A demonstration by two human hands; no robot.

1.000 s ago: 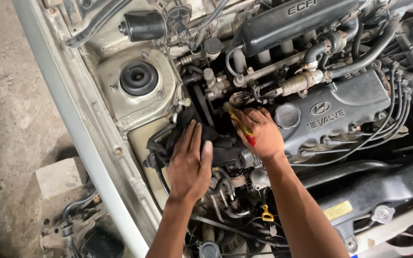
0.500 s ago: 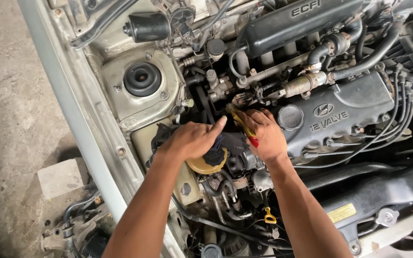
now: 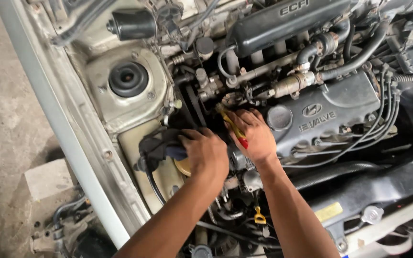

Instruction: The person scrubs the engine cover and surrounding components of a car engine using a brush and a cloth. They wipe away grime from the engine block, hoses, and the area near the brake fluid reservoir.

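Seen now with the left hand [image 3: 205, 153] curled into a loose fist, knuckles up, over the dark component [image 3: 161, 145] beside the pale reservoir [image 3: 135, 148]; a second ago lay flat there with fingers spread and pointing up the bay, then half a second ago reached across with one finger stretched toward the other hand. Grips narrowly now, fingers tucked under. Hard to tell whether closed on the dark component itself or on something beneath it, since the fingertips are hidden. Covers most of the round yellowish cap [image 3: 183, 166], plainer half a second ago. Keeps the right hand [image 3: 253, 136] almost where it was, wrapped around a screwdriver [image 3: 235, 130] with a yellow and red handle, shaft angled up and left toward the belt end of the engine, just beside the valve cover [image 3: 331, 112] and below the drive belt [image 3: 194, 105]. Cannot make out the tip among the brackets. Judging by this, work settled at the front of the engine: one hand bracing or holding low by the reservoir, the other steady on the tool. Leaves the yellow dipstick loop [image 3: 259, 217] untouched between the forearms.
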